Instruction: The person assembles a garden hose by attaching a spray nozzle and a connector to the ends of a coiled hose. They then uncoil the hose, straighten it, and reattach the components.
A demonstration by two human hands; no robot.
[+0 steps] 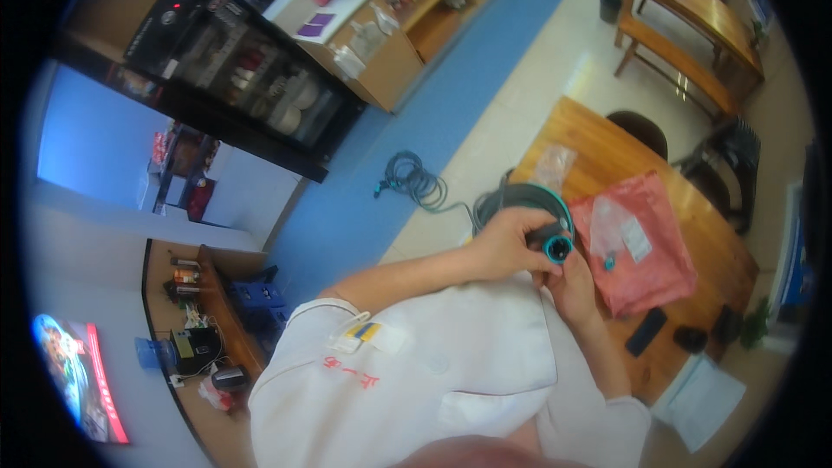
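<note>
My left hand (pixel 505 241) grips a dark, round-ended hose or cable connector (pixel 557 249) with a teal ring; its hollow end faces up at me. My right hand (pixel 572 289) is closed against the connector's lower side, its fingertips partly hidden. Just beyond my hands, a dark coil of hose or cable (pixel 522 197) with a teal stripe lies at the table's edge. To the right of it, a red plastic bag (pixel 663 247) rests on the wooden table (pixel 719 251), with a clear bag (pixel 614 225) holding a small teal piece on top.
A loose dark cable (pixel 419 180) lies on the floor. The table also bears a crumpled clear bag (pixel 553 165), a black phone-like slab (pixel 646 332) and a pale packet (pixel 700 403). Chairs (pixel 724 165) stand beyond, and a glass-fronted cabinet (pixel 251 78) is at the far left.
</note>
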